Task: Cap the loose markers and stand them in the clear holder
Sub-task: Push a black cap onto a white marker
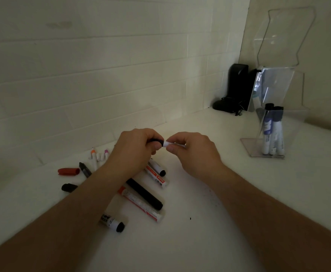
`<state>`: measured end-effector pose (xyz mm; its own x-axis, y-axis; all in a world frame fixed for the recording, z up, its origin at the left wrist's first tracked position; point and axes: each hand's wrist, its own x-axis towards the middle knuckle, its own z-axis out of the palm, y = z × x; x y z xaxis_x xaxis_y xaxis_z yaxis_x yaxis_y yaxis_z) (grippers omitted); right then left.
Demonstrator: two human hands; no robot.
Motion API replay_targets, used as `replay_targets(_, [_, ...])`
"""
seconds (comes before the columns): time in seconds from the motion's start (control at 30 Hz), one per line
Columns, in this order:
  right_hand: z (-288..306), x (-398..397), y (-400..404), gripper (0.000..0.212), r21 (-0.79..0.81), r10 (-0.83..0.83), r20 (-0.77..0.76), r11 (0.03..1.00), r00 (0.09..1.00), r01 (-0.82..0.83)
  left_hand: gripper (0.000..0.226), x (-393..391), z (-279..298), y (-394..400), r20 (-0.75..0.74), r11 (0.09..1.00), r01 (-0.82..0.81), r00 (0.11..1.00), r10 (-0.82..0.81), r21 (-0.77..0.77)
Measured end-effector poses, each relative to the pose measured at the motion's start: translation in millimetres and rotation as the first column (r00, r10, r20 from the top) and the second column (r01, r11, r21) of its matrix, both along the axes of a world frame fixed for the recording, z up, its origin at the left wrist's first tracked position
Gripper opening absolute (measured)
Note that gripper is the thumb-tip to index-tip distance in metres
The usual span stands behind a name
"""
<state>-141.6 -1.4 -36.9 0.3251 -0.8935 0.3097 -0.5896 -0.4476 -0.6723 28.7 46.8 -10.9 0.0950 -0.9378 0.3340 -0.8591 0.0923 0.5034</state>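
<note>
Black cap [156,141] (L hand [135,148] pinches) | white marker [173,144], R hand [196,152] grips

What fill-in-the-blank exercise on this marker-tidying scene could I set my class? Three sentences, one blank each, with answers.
1. The left hand grips a ____ cap.
2. The right hand pinches the marker's ____ barrel.
3. The loose red cap lies on the ____.

Answers: black; white; table

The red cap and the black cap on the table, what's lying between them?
Nothing: in the head view, bare white table separates the red cap from the black cap.
</note>
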Motion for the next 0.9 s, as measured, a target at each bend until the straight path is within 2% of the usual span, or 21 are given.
replay_targets(0.2, [2.3,-5.3,-2.6,0.032,-0.044,0.032,-0.037,0.998,0.999,-0.034,0.015,-0.8,-3.1,2.4,0.017,1.000,0.016,1.000,-0.016,0.006])
replay_targets(0.23, [3.4,-6.1,-2.4,0.033,-0.083,0.018,-0.068,0.996,0.998,-0.023,0.015,0.0,-3.4,2.5,0.023,1.000,0.017,1.000,-0.016,-0.008])
replay_targets(0.3, [7.2,-6.4,0.7,0.034,-0.201,-0.061,-0.225,0.980,0.972,0.015,0.017,3.2,-3.6,2.5,0.016,0.999,0.007,1.000,-0.007,-0.033])
replay_targets(0.37, [15.0,-7.2,4.4,0.027,-0.287,-0.122,-0.341,0.958,0.932,0.020,0.019,5.6,0.4,3.6,-0.062,0.998,-0.019,0.998,0.015,-0.061])
replay_targets(0.5, [42.4,-20.1,9.9,0.014,-0.257,0.008,-0.287,0.963,0.958,-0.085,0.018,-0.7,21.2,7.5,-0.209,0.983,-0.055,0.978,0.017,-0.177])
replay_targets(0.6, [68.3,-45.7,19.0,0.015,-0.269,0.024,-0.311,0.957,0.950,-0.112,0.004,-16.5,36.1,8.0,-0.308,0.969,0.006,0.948,-0.084,-0.246])
replay_targets(0.7, [94.8,-83.1,24.2,0.013,-0.401,-0.064,-0.206,0.916,0.976,-0.025,0.009,-47.3,46.0,0.7,-0.426,0.945,0.077,0.879,-0.216,-0.319])
replay_targets(0.77, [113.5,-110.4,23.5,0.010,-0.477,-0.141,-0.049,0.873,0.989,0.101,0.008,-76.0,49.2,-8.0,-0.488,0.932,0.124,0.824,-0.288,-0.341])
replay_targets(0.83, [130.1,-136.7,20.4,0.011,-0.503,-0.204,0.135,0.829,0.970,0.244,0.013,-107.5,48.3,-17.4,-0.462,0.925,0.188,0.822,-0.333,-0.332])
replay_targets(0.9, [137.5,-160.0,13.5,0.007,-0.471,-0.243,0.241,0.817,0.940,0.332,0.024,-138.8,41.7,-23.4,-0.354,0.924,0.273,0.864,-0.359,-0.269])
